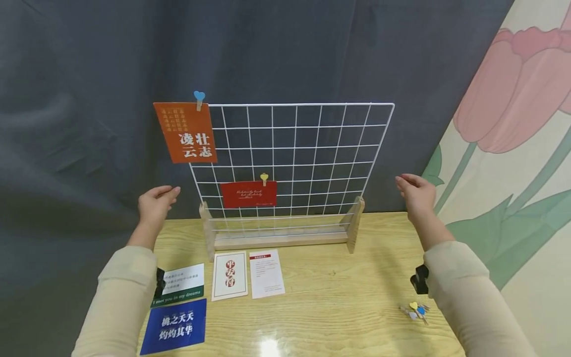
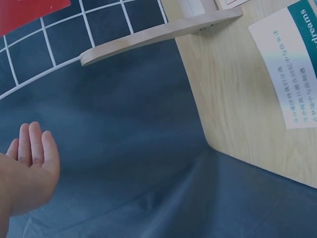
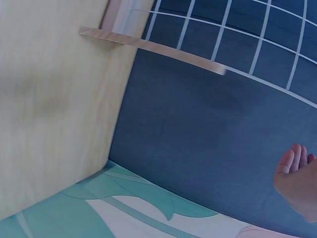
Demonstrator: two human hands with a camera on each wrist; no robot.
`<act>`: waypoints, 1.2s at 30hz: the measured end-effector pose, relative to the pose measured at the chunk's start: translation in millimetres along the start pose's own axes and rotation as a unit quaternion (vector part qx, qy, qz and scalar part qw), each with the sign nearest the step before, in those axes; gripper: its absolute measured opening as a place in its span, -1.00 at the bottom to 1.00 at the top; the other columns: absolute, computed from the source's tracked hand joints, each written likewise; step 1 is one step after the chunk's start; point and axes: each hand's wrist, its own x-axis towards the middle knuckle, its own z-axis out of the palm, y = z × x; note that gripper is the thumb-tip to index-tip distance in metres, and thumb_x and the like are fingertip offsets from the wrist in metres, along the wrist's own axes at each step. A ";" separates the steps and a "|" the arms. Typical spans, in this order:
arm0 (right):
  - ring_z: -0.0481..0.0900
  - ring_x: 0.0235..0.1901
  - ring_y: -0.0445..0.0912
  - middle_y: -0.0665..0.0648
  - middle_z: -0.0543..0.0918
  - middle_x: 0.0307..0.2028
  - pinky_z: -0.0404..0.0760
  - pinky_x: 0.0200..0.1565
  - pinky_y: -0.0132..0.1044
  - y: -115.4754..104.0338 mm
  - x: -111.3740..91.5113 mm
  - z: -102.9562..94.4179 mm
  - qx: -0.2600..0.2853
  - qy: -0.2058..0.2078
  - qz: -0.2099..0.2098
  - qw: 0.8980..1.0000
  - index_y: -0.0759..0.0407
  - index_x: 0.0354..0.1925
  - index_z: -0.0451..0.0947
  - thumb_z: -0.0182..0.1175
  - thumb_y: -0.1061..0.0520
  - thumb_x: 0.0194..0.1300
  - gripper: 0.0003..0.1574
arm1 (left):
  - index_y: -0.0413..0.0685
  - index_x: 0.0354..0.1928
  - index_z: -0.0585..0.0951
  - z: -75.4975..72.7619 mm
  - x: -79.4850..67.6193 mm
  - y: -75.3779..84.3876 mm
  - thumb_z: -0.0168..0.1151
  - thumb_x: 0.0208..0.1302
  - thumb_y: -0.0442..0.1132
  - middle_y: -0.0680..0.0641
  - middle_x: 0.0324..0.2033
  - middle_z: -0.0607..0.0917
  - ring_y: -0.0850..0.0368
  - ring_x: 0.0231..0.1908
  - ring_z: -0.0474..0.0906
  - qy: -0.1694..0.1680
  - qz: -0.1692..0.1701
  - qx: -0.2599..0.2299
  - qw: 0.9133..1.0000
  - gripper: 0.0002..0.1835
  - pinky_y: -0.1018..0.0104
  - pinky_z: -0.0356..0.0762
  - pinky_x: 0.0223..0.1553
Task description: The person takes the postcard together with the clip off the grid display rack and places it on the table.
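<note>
My left hand (image 1: 154,207) hovers in the air just left of the white wire grid (image 1: 308,146), holding nothing, with its fingers loosely bent. On the opposite side my right hand (image 1: 418,197) is raised beyond the grid's right edge, also empty. An orange card (image 1: 189,139) hangs at the grid's top left corner under a clothespin with a blue heart (image 1: 199,95). Lower down, a red card (image 1: 249,195) is held on the wires by a yellow-heart clothespin (image 1: 264,178). In the wrist views the left fingers (image 2: 36,144) and right fingers (image 3: 295,157) extend, touching nothing.
Wooden feet (image 1: 355,225) support the grid on the table (image 1: 330,297). Along the left lie a blue card (image 1: 176,325), a white-and-green card (image 1: 187,277), a red-lettered card (image 1: 229,292) and a white text card (image 1: 266,277). Several heart clothespins (image 1: 417,311) lie by the right forearm.
</note>
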 end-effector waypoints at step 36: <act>0.41 -0.33 -0.26 -0.05 0.49 -0.40 0.39 -0.21 -0.48 -74.8 22.4 33.4 0.003 0.023 -0.107 0.994 0.28 -0.15 0.45 0.24 0.23 0.00 -0.62 | -0.25 0.17 0.26 -18.3 10.5 55.4 0.18 0.05 0.01 0.16 -0.29 0.50 0.15 -0.09 0.40 -0.042 0.062 0.015 0.997 -0.29 0.15 0.29 -0.03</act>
